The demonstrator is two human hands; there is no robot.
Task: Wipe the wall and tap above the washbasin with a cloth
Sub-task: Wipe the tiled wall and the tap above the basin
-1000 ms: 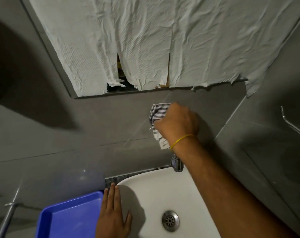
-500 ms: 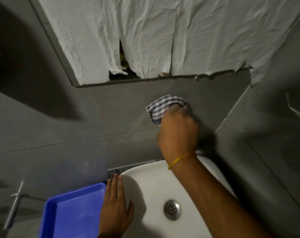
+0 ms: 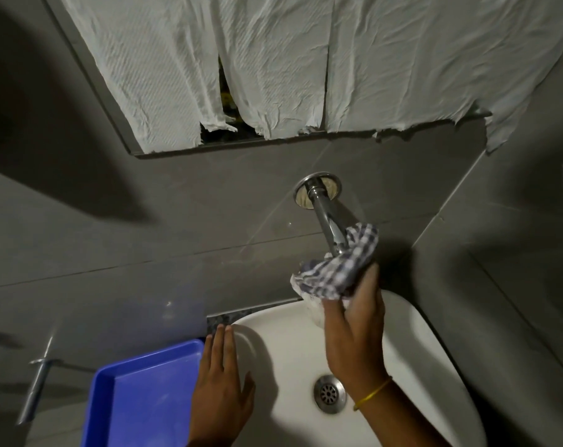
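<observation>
Grey wall (image 3: 144,240), cloth (image 3: 338,269) in right hand (image 3: 354,333)

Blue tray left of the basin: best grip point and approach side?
Grip the blue tray by its raised far rim, coming from above. It lies flat and empty, the rim is the only edge to pinch, and the left hand lies against its right side.

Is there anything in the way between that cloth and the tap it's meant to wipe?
Nothing visible. The right hand holds the checked cloth bunched against the outer end of the tap, so they already touch. The left hand rests flat on the basin rim, well clear.
</observation>
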